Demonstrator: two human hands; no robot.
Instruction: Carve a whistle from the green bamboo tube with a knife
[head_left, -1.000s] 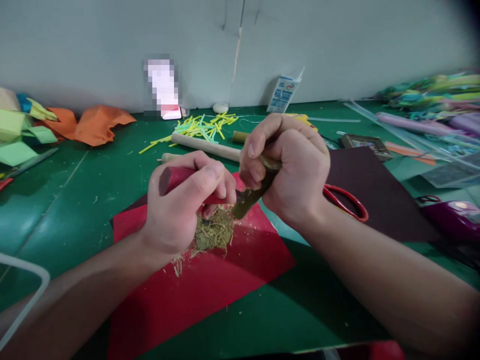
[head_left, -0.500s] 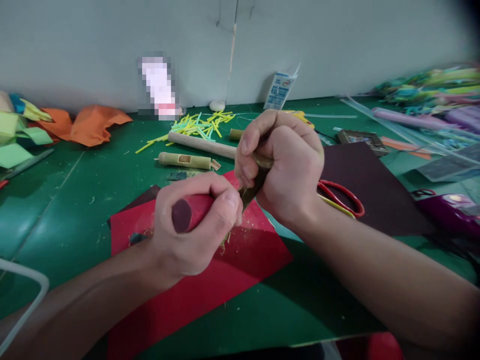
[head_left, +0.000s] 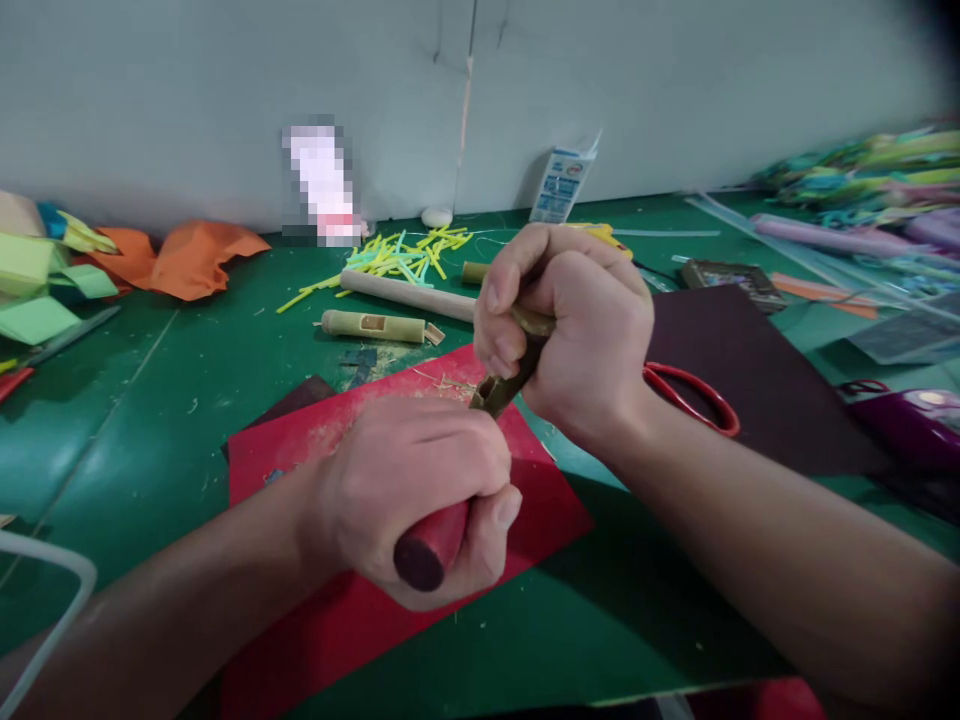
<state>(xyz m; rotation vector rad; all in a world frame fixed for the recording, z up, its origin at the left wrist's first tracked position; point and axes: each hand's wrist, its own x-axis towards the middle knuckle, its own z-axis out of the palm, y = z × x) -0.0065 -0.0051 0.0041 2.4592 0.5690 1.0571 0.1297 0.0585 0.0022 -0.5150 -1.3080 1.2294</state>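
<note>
My left hand is closed around the thick dark-red handle of a tool, its butt end facing me; the working end is hidden behind the fingers. My right hand grips a dark green-brown bamboo tube slantwise. A notch shows in the tube's lower end, just above my left knuckles. Both hands are over a red sheet strewn with fine shavings. Beyond it lies a paler bamboo tube with a rectangular cut-out, and a wooden rod runs behind my right fingers.
Red-handled scissors rest on a dark sheet at right, near a purple object. Yellow and green strips lie at the back. A drink carton leans on the wall. Orange paper is at left.
My left hand has rolled over, knuckles now up, and the red handle's end has swung down and to the right. The tube's notched end now shows. My right hand keeps its grip.
</note>
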